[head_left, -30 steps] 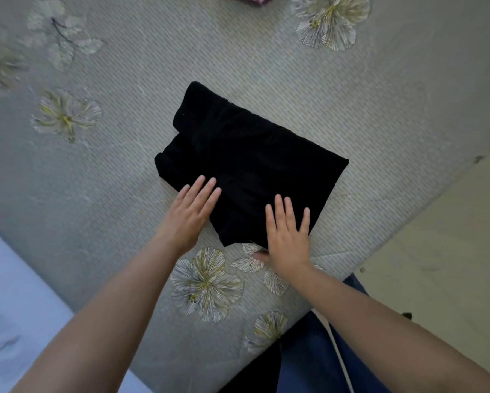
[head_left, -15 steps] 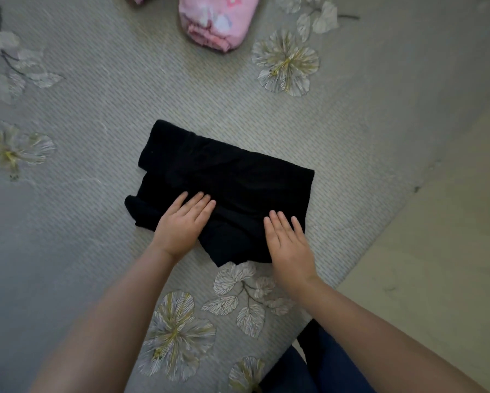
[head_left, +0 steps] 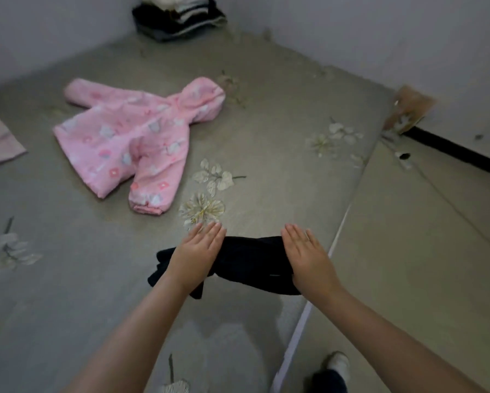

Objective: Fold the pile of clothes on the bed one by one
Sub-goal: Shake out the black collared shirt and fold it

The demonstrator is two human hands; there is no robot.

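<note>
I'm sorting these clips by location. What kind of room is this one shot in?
Most likely a bedroom at home. A bed with a grey floral cover fills a corner between plain walls, a pink hooded child's jacket lies on it, and a stack of folded clothes sits at the far corner.

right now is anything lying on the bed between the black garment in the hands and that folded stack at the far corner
Yes. The pink hooded jacket lies spread on the bed, left of the straight line from the black garment to the folded stack. The sheet to its right looks bare.
</note>
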